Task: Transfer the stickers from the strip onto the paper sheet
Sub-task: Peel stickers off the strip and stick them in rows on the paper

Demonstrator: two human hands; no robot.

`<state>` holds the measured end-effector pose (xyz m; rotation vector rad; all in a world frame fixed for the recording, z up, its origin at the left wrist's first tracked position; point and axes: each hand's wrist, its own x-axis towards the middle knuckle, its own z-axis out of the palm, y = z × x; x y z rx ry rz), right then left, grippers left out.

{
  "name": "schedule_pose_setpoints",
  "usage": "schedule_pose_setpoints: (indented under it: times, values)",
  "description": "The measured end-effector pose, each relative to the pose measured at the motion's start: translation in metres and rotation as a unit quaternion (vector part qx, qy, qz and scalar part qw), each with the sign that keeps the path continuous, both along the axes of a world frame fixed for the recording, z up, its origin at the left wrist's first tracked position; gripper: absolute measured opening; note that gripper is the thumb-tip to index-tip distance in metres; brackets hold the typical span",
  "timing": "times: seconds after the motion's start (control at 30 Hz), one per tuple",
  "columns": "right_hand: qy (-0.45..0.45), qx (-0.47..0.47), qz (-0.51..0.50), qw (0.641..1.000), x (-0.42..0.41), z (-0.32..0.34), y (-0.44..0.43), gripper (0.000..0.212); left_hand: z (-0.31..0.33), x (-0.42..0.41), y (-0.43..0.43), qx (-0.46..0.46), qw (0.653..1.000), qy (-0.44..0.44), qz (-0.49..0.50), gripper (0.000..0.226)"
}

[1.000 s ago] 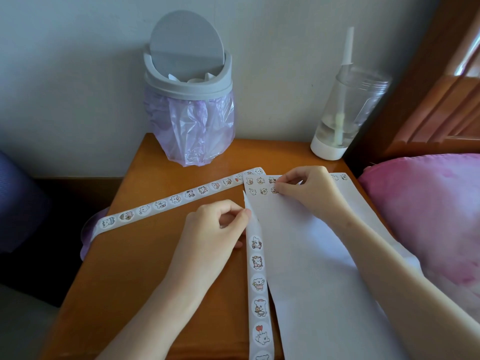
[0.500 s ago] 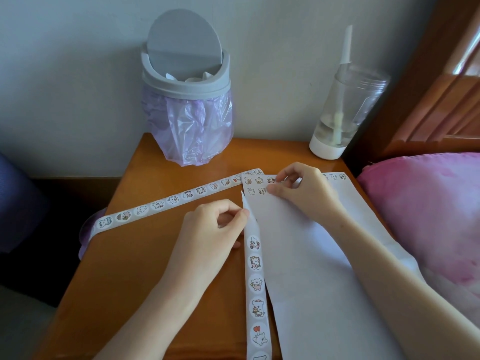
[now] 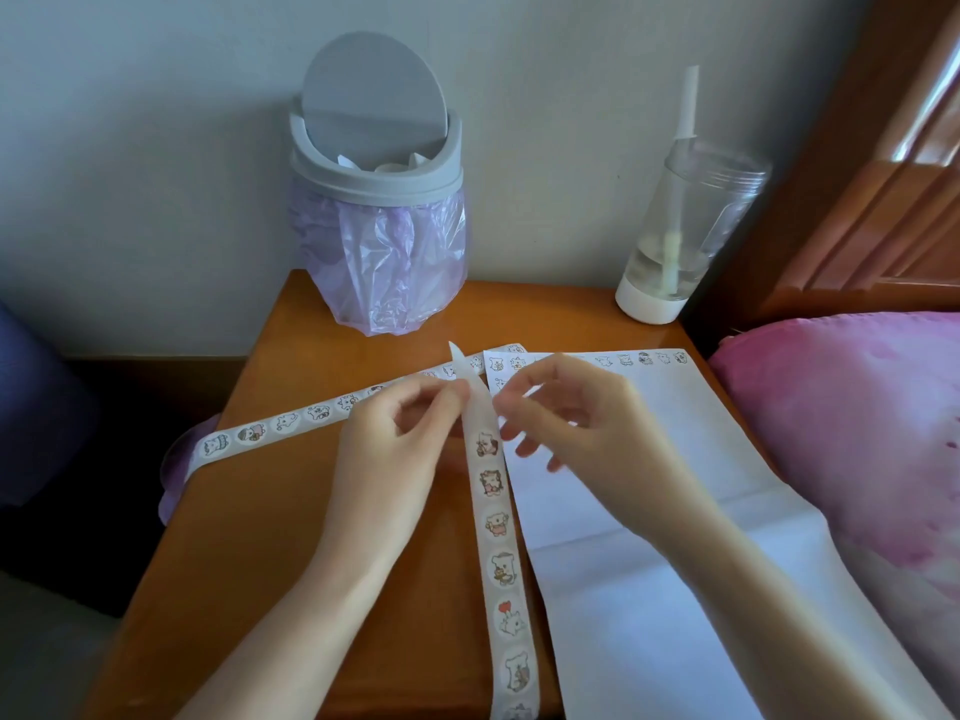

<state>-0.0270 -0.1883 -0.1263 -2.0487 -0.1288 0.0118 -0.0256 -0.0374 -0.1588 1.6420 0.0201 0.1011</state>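
Observation:
A long sticker strip (image 3: 503, 563) of small cartoon animals runs up the wooden nightstand (image 3: 270, 553), and its bare upper end stands up from the table. My left hand (image 3: 395, 449) pinches that strip just above the topmost sticker (image 3: 487, 443). Another length of strip (image 3: 285, 422) lies across the table to the left edge. My right hand (image 3: 587, 439) hovers over the white paper sheet (image 3: 665, 537) with loosely spread fingers, its blurred fingertips at the strip's right edge. Several stickers (image 3: 644, 358) line the sheet's top edge.
A grey swing-lid bin (image 3: 376, 163) with a purple bag stands at the back of the nightstand. A clear bottle with a straw (image 3: 675, 226) is at the back right. A pink pillow (image 3: 857, 433) and wooden headboard (image 3: 883, 174) border the right side.
My right hand left the top of the paper and came back to the strip. My left hand lifted the strip's free end higher.

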Motion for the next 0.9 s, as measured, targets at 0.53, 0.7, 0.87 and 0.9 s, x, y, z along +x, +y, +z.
schedule_pose_setpoints:
  times: [0.53, 0.7, 0.87, 0.9]
  values:
    - [-0.016, 0.08, -0.01, 0.997, -0.009, -0.004, -0.003, 0.006, 0.007, -0.002, -0.005, -0.049, 0.997, 0.017, -0.05, 0.027]
    - [-0.019, 0.078, -0.02, 0.997, -0.009, -0.005, -0.005, 0.012, 0.006, -0.002, -0.006, -0.01, 0.999, -0.004, -0.051, 0.019]
    - [-0.017, 0.082, -0.021, 0.996, -0.009, -0.007, -0.005, 0.012, 0.003, -0.002, -0.005, 0.01, 0.999, -0.01, -0.04, 0.018]
    - [-0.021, 0.081, -0.022, 0.996, -0.009, -0.008, -0.004, 0.012, 0.003, -0.002, -0.005, 0.011, 0.999, -0.011, -0.039, 0.018]
